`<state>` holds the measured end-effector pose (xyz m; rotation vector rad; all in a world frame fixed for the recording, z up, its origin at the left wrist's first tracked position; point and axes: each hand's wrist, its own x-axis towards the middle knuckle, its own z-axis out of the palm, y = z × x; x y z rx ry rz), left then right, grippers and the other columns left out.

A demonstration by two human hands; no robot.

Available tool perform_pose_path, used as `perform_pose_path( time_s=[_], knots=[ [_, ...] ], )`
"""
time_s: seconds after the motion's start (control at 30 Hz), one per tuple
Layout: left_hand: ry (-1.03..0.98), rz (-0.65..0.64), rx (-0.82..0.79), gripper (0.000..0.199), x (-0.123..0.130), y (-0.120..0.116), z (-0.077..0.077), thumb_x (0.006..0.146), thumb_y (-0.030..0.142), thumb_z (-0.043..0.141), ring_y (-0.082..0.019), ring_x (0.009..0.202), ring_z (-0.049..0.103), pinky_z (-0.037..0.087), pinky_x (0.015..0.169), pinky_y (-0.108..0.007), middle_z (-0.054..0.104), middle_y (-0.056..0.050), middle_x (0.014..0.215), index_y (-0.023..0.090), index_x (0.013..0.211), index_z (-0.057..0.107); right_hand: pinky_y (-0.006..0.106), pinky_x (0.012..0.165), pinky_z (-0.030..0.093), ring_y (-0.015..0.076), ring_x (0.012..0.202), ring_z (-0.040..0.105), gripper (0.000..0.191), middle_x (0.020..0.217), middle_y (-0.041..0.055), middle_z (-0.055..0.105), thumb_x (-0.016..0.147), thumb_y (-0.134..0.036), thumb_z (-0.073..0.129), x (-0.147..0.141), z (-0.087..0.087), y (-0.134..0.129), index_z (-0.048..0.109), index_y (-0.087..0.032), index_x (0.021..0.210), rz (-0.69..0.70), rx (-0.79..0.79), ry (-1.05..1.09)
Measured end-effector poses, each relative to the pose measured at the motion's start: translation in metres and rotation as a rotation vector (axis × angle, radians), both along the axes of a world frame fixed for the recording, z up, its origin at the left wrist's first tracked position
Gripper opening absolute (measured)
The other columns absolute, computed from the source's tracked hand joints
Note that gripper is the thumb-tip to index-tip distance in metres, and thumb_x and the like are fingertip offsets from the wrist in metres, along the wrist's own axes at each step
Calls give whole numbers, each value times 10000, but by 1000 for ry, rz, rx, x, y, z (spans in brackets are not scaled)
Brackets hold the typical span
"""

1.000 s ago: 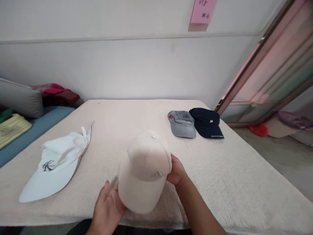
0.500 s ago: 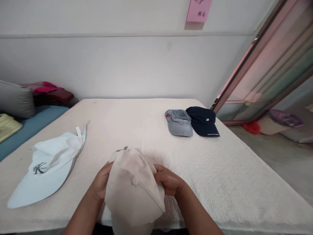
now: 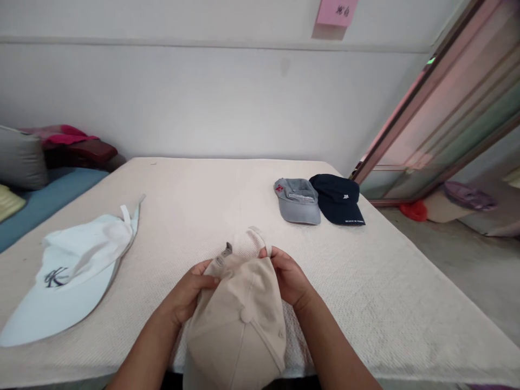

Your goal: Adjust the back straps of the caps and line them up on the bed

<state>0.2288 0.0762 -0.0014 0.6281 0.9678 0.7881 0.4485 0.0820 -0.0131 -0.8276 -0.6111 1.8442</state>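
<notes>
Fingers (image 3: 208, 282) of the left hand (image 3: 187, 295) and right hand (image 3: 290, 275) are pinched around the back of the beige baseball cap (image 3: 231, 346), bottom centre of frame, which looks light and floppy, so I'd grip there, not by the loose strap (image 3: 260, 236).

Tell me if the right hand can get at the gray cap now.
Probably not: the right hand holds the beige cap near its strap; the gray cap lies farther off.

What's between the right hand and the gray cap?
Just bare pale cloth, in the head view, between the right hand and the gray cap. The beige cap in that hand is nearer the wearer, outside that stretch.
</notes>
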Motion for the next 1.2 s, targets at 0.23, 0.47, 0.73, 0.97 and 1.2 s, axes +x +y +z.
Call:
perform_pose_path(
  time_s=[0.23, 0.47, 0.73, 0.97, 1.2],
  knots=[
    [-107, 139, -58, 220, -3, 17, -13, 528, 56, 575, -137, 533, 559, 418, 550, -243, 612, 8, 607, 157, 715, 632, 254, 597, 369, 143, 637, 478, 184, 680, 9, 559, 728, -353, 627, -1, -8, 8, 610, -172, 753, -121, -9, -230],
    [120, 183, 117, 152, 3, 10, -6, 686, 294, 642, -169, 637, 577, 415, 598, -252, 646, -14, 701, 163, 764, 647, 256, 652, 399, 141, 690, 529, 148, 739, 28, 602, 706, -268, 660, 4, -10, 13, 626, -155, 796, -230, 30, -119],
    [353, 27, 208, 174, 14, 2, -5, 691, 320, 661, -211, 686, 590, 410, 643, -273, 686, -56, 741, 160, 754, 689, 213, 423, 308, 68, 453, 367, 108, 621, -30, 493, 745, -230, 614, 28, -3, 19, 586, -177, 835, -326, 27, 90],
    [342, 87, 116, 270, 18, 0, -7, 654, 281, 712, -228, 767, 611, 426, 693, -282, 705, -76, 844, 174, 902, 702, 182, 376, 143, 31, 381, 178, 205, 540, -73, 431, 824, -370, 576, 22, 4, 11, 574, -203, 942, -138, 118, -57],
    [137, -29, 122, 137, 20, -1, 1, 682, 280, 680, -157, 608, 557, 396, 588, -245, 653, -26, 684, 157, 743, 674, 210, 430, 217, 43, 433, 357, 240, 648, 1, 545, 807, -374, 585, 5, 3, 1, 609, -143, 749, 157, 130, -195]
  ],
)
